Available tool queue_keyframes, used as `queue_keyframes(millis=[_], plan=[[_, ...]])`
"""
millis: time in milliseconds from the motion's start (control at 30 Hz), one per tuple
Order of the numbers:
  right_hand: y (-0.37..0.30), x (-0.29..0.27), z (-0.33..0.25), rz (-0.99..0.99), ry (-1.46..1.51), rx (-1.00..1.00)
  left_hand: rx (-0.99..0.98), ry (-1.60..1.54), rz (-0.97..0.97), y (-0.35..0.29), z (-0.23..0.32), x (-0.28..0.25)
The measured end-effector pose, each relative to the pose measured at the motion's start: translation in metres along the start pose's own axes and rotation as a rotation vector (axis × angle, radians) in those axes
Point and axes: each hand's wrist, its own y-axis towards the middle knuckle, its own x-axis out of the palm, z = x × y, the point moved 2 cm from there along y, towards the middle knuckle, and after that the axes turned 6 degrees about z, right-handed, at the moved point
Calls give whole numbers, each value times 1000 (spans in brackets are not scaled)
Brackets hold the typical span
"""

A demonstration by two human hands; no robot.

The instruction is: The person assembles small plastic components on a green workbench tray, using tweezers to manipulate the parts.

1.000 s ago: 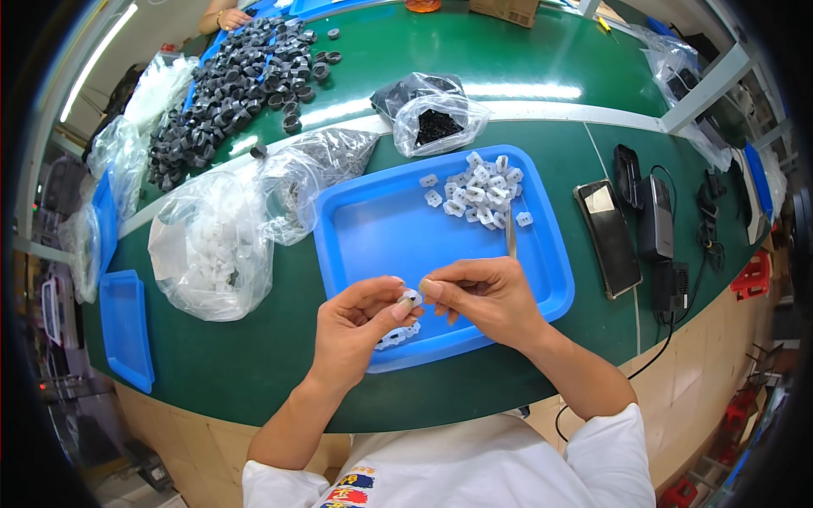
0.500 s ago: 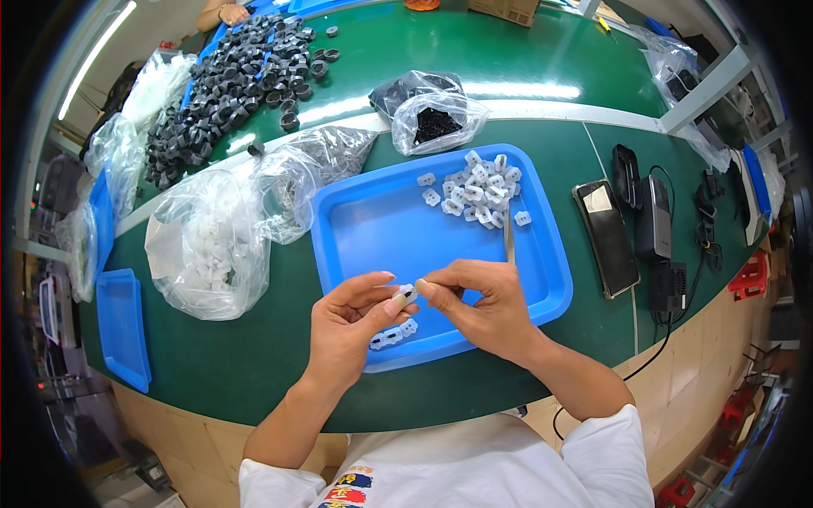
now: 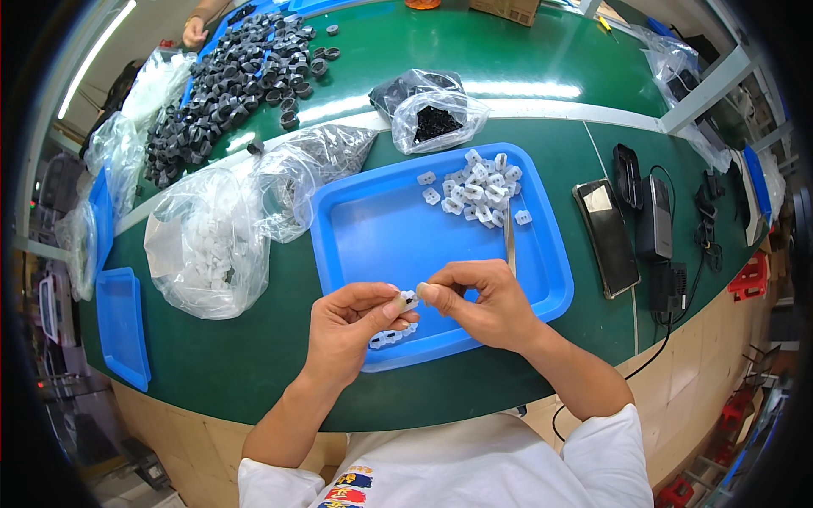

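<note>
Both forearms reach up from the lower edge, elbows spread, bringing the left hand point(image 3: 341, 332) and right hand point(image 3: 489, 309) close together over the near side of the blue tray point(image 3: 373, 224). The left fingers curl inward, thumb and forefinger closed on a small white piece point(image 3: 410, 300); the right thumb and forefinger are pinched narrow just beside it, though whether they grip anything tiny cannot be told. The tray sits on a green table point(image 3: 474, 398), between a clear bag of white parts point(image 3: 212, 254) on the left and a black phone point(image 3: 607, 243) on the right. Inside, a pile of white pieces point(image 3: 483, 190) fills the far right corner. A slim metal tool point(image 3: 510, 241) is partly hidden by the right hand, a short row of white pieces point(image 3: 390, 337) by the left.
</note>
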Motion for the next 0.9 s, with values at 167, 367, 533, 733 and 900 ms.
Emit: queue_keyframes(millis=[167,367,533,733,900], plan=[[0,0,3,-43,7,38,-24,7,4,0,0,0],[0,-2,1,-103,19,93,-53,-30,-19,0,0,0],[1,-2,0,-141,7,89,-71,-7,-15,-1,2,1],[0,-1,1,-127,43,161,-57,26,-13,1,2,2],[-1,0,2,-119,52,129,-53,31,23,-1,2,4]])
